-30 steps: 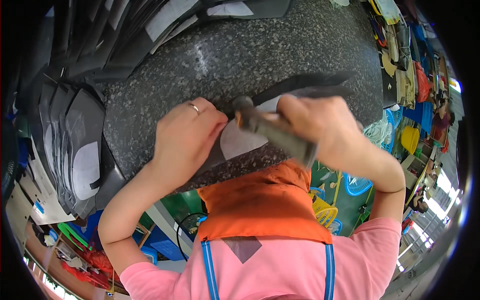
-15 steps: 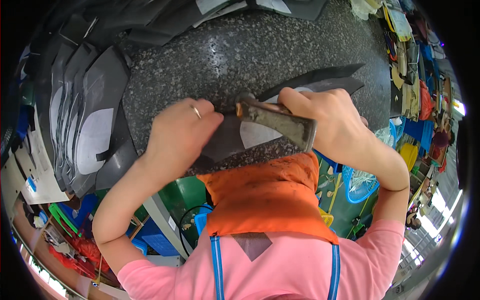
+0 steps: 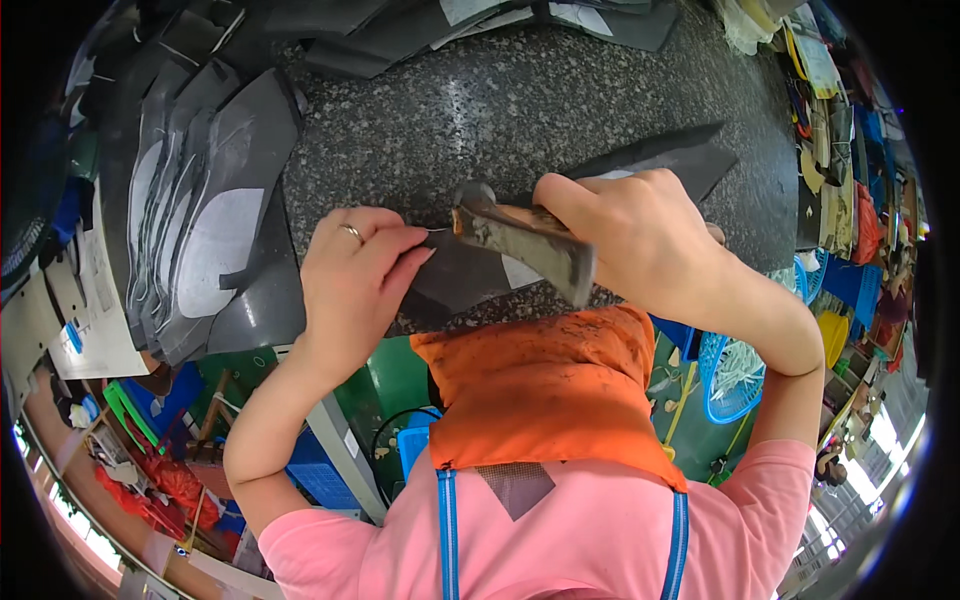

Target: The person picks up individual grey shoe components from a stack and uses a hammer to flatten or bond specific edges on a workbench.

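the right hand [image 3: 640, 235] is wrapped tight round the worn wooden handle of a stained, grey-headed hammer [image 3: 525, 240], its grip fully closed on the shaft, the head pointing toward the centre of the frame and tilted just above the work. the left hand [image 3: 355, 275], a ring on one finger, has its fingertips pressed together and down on the near edge of a dark grey, flat cut piece of sheet material [image 3: 470, 275], pinning it rather than lifting it; the hammer head sits just beside those fingertips, nearly touching them.

the step in hand looks like tapping or flattening an edge of that piece against the speckled grey granite table [image 3: 520, 110]. the next move, as i judge it, calls for a short, controlled blow landing close to the pinning fingers without catching them, and for the left hand to hold the piece from sliding.

the piece lies directly under and between both hands, at the lower middle edge of the table, stretching up and right to a pointed end past the right hand. at the left of the frame a stack of similar grey cut pieces [image 3: 200, 220] overlaps in a fan, and more dark pieces [image 3: 420, 25] lie along the top.
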Demonstrator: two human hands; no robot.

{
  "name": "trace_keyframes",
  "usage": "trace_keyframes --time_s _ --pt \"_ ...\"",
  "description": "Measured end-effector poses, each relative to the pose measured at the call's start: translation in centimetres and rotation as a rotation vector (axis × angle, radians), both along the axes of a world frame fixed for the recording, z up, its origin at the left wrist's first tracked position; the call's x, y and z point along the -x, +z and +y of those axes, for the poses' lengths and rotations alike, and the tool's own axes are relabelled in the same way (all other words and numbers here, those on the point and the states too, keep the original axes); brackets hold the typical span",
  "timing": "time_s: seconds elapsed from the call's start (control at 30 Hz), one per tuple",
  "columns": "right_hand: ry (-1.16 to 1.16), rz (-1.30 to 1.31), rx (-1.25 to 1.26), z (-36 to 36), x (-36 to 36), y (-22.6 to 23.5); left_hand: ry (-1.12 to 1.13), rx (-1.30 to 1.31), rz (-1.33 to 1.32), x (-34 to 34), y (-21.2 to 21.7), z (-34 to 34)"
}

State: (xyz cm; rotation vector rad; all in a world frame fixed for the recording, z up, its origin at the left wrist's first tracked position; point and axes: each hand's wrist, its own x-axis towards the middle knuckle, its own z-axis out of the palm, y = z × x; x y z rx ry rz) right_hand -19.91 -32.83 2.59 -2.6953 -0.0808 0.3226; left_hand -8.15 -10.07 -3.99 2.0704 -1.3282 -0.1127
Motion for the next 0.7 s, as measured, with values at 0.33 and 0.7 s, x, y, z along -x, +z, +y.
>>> trace_keyframes --time_s 0.33,0.7 --pt "0.028 -0.075 0.019 0.7 -1.2 -1.1 -0.177 -0.116 -0.545 1.8 0.3 -0.3" --pt "-0.99 -0.951 -0.462 -5.2 6.4 -4.7 -0.135 -0.074 -0.117 4.0 1.1 -9.4"
